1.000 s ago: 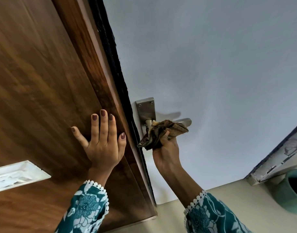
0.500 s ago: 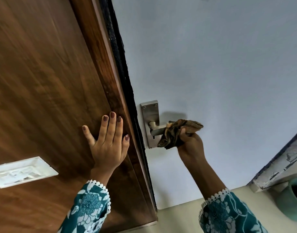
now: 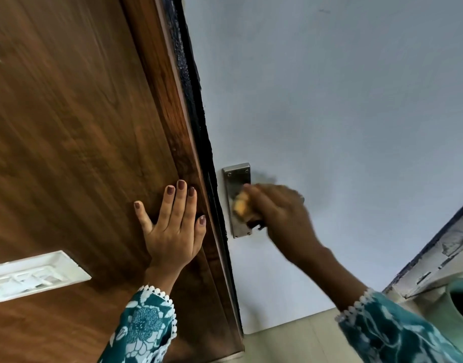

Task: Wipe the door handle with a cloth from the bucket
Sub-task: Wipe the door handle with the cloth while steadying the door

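The metal door handle plate point(image 3: 236, 176) is fixed on the pale grey door beside the black door edge. Its lever is hidden behind my right hand point(image 3: 280, 213), which is blurred and closed around the crumpled brown and yellow cloth point(image 3: 242, 205), pressing it against the plate. My left hand point(image 3: 172, 229) lies flat with fingers spread on the brown wooden panel point(image 3: 81, 153), left of the door edge. The green bucket point(image 3: 458, 307) shows at the lower right corner, only partly in view.
A white switch plate point(image 3: 33, 273) is set into the wooden panel at lower left. A chipped dark-edged frame point(image 3: 440, 252) runs diagonally at the right above the bucket. Beige floor point(image 3: 290, 344) shows along the bottom.
My right hand has slid the cloth left along the lever, from its outer end to the plate. My left hand stays flat on the wood.
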A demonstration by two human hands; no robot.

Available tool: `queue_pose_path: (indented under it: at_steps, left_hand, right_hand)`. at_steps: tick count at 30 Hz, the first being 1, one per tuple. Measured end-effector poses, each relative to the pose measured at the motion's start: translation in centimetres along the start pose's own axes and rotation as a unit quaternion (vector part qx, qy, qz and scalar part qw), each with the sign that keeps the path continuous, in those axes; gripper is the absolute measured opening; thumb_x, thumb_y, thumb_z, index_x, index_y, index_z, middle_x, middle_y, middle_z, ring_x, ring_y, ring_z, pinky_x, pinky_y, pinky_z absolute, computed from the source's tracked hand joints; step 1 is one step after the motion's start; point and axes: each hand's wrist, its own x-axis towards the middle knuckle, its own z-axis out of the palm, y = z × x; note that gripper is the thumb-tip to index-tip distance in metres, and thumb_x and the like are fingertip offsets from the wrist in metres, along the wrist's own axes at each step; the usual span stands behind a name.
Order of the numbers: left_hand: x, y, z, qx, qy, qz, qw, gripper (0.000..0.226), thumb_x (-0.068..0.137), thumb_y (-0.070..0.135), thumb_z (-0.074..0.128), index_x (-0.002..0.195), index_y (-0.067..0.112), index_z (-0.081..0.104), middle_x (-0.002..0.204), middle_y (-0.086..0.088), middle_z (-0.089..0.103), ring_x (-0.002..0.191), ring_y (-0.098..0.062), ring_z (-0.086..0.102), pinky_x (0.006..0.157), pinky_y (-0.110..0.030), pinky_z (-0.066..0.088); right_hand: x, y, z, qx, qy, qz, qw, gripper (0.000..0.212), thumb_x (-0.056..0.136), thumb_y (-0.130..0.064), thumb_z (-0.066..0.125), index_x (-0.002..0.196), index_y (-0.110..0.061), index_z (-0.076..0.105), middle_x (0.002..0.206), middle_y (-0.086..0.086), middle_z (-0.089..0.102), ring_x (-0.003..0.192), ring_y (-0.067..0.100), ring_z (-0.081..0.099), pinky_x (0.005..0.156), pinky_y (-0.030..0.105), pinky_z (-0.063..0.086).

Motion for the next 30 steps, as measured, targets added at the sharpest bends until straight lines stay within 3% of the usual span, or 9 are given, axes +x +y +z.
queue_pose_path:
  at_steps: [2, 8, 16, 22, 26, 30]
  left_hand:
    - [0.0, 0.0, 0.0, -0.003, -0.003, -0.002, 1.000, 0.056, 0.098, 0.034, 0.030, 0.148, 0.010, 0.019, 0.160, -0.001, 0.000, 0.146, -0.018, 0.006, 0.113, -0.055, -0.006]
    - [-0.1, 0.0, 0.0, -0.012, -0.002, -0.006, 1.000, 0.056, 0.098, 0.033, 0.030, 0.148, 0.012, 0.018, 0.160, 0.000, 0.002, 0.146, -0.017, 0.007, 0.113, -0.054, -0.006]
    - [0.0, 0.0, 0.0, -0.014, -0.002, -0.009, 1.000, 0.057, 0.098, 0.033, 0.030, 0.149, 0.013, 0.016, 0.160, 0.001, 0.001, 0.146, -0.017, 0.007, 0.113, -0.053, -0.007]
    - [0.0, 0.0, -0.2, -0.019, -0.014, -0.014, 1.000, 0.056, 0.099, 0.034, 0.028, 0.150, 0.015, 0.014, 0.160, 0.002, 0.000, 0.146, -0.016, 0.006, 0.113, -0.054, -0.006]
    - [0.1, -0.1, -0.4, -0.026, -0.026, -0.019, 0.999, 0.056, 0.099, 0.034, 0.029, 0.150, 0.016, 0.013, 0.160, 0.003, -0.001, 0.146, -0.016, 0.006, 0.113, -0.055, -0.006]
    - [0.3, 0.0, -0.9, -0.035, -0.037, -0.025, 0.998, 0.056, 0.100, 0.036, 0.027, 0.150, 0.017, 0.012, 0.160, 0.004, -0.002, 0.146, -0.015, 0.006, 0.114, -0.054, -0.006]
  right_hand:
    - [-0.4, -1.7, 1.9, -0.079, -0.035, -0.068, 0.994, 0.041, 0.084, -0.009, 0.041, 0.114, -0.007, 0.069, 0.110, 0.014, 0.071, 0.102, 0.030, 0.067, 0.089, 0.039, 0.052]
    - [-0.6, -0.2, 2.8, -0.129, -0.045, -0.090, 0.987, 0.044, 0.080, -0.006, 0.042, 0.116, -0.007, 0.067, 0.115, 0.014, 0.069, 0.106, 0.031, 0.065, 0.093, 0.041, 0.051]
    - [-0.7, 4.2, 0.6, -0.153, -0.081, -0.064, 0.983, 0.058, 0.056, -0.005, 0.075, 0.113, -0.009, 0.067, 0.109, 0.009, 0.070, 0.099, 0.030, 0.066, 0.089, 0.039, 0.049]
    - [-1.0, 6.9, -1.0, -0.121, -0.086, -0.046, 0.988, 0.063, 0.050, -0.009, 0.081, 0.112, -0.005, 0.067, 0.108, 0.013, 0.070, 0.097, 0.033, 0.067, 0.086, 0.043, 0.050]
    - [-0.9, 8.2, -1.3, -0.070, -0.119, -0.009, 0.990, 0.058, 0.059, -0.009, 0.075, 0.117, -0.008, 0.064, 0.112, 0.009, 0.069, 0.099, 0.033, 0.064, 0.086, 0.041, 0.048]
    - [-1.3, 9.1, -1.5, 0.024, -0.108, 0.048, 0.993, 0.056, 0.062, -0.003, 0.070, 0.117, -0.009, 0.062, 0.106, 0.008, 0.069, 0.089, 0.030, 0.063, 0.072, 0.041, 0.057]
